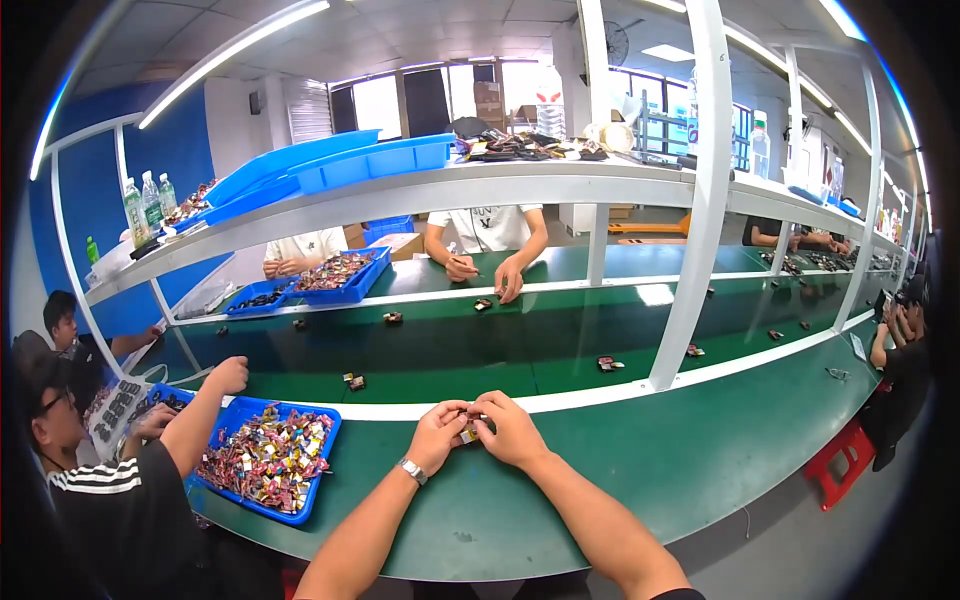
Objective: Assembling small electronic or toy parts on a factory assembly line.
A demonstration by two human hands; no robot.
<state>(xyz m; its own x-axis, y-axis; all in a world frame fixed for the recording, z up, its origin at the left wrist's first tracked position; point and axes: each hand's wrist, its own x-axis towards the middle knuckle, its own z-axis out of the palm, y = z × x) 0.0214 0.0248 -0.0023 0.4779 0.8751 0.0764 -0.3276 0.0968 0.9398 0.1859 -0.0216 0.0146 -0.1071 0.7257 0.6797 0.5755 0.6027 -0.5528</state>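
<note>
Close together over the near green bench (pixel 600 450), my left hand (pixel 435 440) and my right hand (pixel 508 432) pinch one small electronic part (pixel 468 435) between their fingertips. A pale, yellowish face of it shows; fingers cover most of the rest. My left wrist wears a metal watch (pixel 412 471). To the left of my left hand, a blue tray (pixel 325 470) holds a heap of similar small parts (pixel 265 455) in red, white, yellow and dark colours. Beyond my hands, a few small parts (pixel 608 364) lie spaced out on the dark green conveyor belt (pixel 520 350).
A white upright post (pixel 700 220) and an overhead shelf (pixel 500 183) stand past the bench. At my left sits a co-worker in a dark shirt (pixel 120 510), arm stretched toward the belt. Opposite, another person's hands (pixel 490 275) work. A red stool (pixel 840 465) stands right.
</note>
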